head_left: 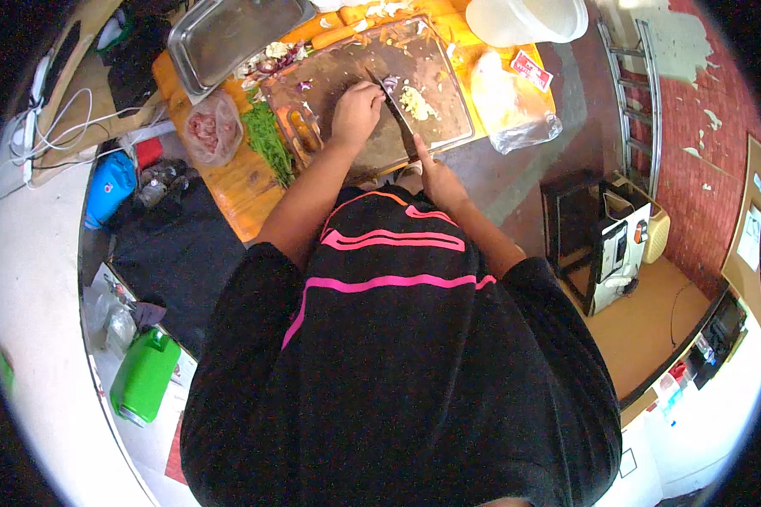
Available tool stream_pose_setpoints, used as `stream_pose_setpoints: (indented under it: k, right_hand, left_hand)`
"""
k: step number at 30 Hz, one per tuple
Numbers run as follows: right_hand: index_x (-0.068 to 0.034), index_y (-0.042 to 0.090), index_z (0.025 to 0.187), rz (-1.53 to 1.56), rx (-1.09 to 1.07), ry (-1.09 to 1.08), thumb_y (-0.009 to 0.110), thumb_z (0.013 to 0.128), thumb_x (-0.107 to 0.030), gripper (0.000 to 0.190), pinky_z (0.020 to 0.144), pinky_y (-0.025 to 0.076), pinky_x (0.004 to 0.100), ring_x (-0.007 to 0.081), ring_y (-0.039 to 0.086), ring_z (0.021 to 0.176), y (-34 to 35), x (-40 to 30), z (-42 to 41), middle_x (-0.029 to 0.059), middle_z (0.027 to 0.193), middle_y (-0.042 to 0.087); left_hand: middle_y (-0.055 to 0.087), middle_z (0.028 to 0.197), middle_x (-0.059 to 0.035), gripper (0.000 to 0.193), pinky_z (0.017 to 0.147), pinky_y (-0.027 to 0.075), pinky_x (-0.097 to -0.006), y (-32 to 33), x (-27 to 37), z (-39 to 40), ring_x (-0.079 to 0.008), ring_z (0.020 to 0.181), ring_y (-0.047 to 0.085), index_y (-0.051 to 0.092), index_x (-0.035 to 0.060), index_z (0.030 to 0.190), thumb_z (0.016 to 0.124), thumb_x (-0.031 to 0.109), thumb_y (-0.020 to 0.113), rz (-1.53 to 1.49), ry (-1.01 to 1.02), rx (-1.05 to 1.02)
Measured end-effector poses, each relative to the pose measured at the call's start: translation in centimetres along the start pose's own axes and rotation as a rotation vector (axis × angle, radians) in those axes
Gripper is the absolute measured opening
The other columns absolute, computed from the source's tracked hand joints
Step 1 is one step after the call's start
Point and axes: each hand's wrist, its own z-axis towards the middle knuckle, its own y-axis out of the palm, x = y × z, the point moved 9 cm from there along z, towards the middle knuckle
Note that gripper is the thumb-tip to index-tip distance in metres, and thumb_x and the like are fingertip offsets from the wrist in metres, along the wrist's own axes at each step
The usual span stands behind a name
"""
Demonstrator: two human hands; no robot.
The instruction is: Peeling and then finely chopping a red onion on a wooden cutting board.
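My right hand grips the handle of a long dark kitchen knife, its index finger stretched along the near end of the blade. The blade slants up and left over a worn cutting board. Beside the blade my left hand rests with curled fingers; whether it pinches something under the fingertips is hidden. A piece of purple onion lies just right of the blade near its tip. Pale chopped bits, perhaps garlic, form a small heap on the board. Orange peelings lie along the far edge.
On the wooden table are green herbs, a plastic bag of what looks like raw meat, a metal tray, onion skins, a whitish plastic tub and a clear plastic bag. A ladder leans at the right wall.
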Motion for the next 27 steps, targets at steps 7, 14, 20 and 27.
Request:
stream_pose_setpoints:
  k: [7,14,20,27]
  right_hand:
    - [-0.023,0.006,0.157,-0.006,0.016,-0.015,0.047,0.090,-0.003,0.081,0.068,0.045,0.0574,0.0485,0.063,0.076,0.5,1.1,0.3,0.0336,0.079,0.062]
    - [-0.025,0.013,0.156,0.231,0.070,0.014,0.046,0.095,-0.007,0.072,0.071,0.047,0.0524,0.0512,0.061,0.076,-4.7,-3.1,-1.9,0.0340,0.078,0.060]
    - [-0.024,0.017,0.156,0.256,0.218,-0.068,0.047,0.095,-0.007,0.070,0.065,0.048,0.0418,0.0392,0.062,0.063,-7.5,-2.7,-3.4,0.0247,0.070,0.060]
    - [-0.027,0.014,0.157,0.383,0.287,0.100,0.046,0.098,-0.008,0.070,0.051,0.042,0.0306,0.0117,0.044,0.051,-10.3,0.8,-4.4,0.0031,0.059,0.048]
  left_hand:
    - [0.063,0.088,-0.0151,0.009,0.077,0.051,-0.0427,0.0,0.0,-0.3,-0.0359,0.086,0.062,0.066,0.0010,0.086,0.083,0.009,0.064,-0.018,-0.037,0.009]
    - [0.063,0.096,-0.0131,0.014,0.083,0.051,-0.0426,-0.6,0.4,0.7,-0.0339,0.097,0.059,0.065,0.0034,0.088,0.079,0.013,0.067,0.099,-0.006,-0.062]
    - [0.055,0.123,-0.0102,0.034,0.095,0.049,-0.0422,-1.1,2.6,1.9,-0.0322,0.113,0.054,0.065,0.0067,0.109,0.076,0.013,0.070,0.169,0.135,-0.123]
    - [0.055,0.124,-0.0063,0.031,0.094,0.050,-0.0405,2.3,0.8,3.4,-0.0304,0.115,0.053,0.067,0.0116,0.109,0.078,0.011,0.071,0.200,0.249,-0.458]
